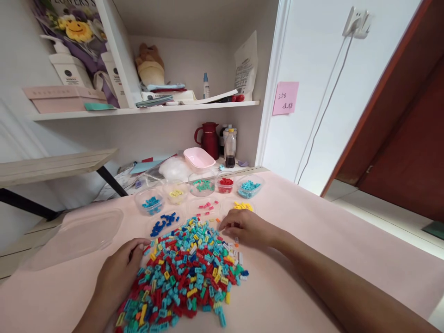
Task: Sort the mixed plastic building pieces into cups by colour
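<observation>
A heap of small toy building bricks (190, 273), mostly turquoise and red with some yellow, blue and green, lies on the pink tabletop. My left hand (120, 266) rests at the heap's left edge, thumb and forefinger close together; whatever is between them is too small to make out. At the heap's upper right, my right hand (246, 226) has its fingers bent down and drawn together, their tips by a few loose bricks. Any brick in that grip is hidden. Just beyond this hand sit yellow bricks (243, 206) in a clear container.
Clear tubs hold sorted bricks: dark blue (164, 224), blue (151, 203), pale yellow (176, 193), green (203, 186), red (226, 184), light blue (249, 187) and pink (207, 208). A clear lid (79, 236) lies left. Behind stand a pink basin (199, 158), red jug (209, 141) and bottle (230, 148).
</observation>
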`<action>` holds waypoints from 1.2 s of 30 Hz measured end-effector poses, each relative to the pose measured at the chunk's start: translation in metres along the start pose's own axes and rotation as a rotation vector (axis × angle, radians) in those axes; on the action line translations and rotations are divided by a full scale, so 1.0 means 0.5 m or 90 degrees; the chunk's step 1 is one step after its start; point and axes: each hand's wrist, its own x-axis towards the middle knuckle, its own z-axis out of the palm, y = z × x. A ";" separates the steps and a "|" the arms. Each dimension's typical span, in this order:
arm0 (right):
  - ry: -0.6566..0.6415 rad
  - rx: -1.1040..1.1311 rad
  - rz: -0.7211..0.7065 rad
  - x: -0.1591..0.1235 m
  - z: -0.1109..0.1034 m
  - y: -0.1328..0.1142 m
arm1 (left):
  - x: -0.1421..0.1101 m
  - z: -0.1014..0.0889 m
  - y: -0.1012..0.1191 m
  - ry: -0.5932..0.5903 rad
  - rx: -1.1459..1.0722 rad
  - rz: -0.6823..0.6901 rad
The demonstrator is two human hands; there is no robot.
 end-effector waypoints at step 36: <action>-0.079 -0.075 -0.093 -0.005 0.013 -0.025 | -0.005 -0.004 0.007 0.023 -0.002 0.016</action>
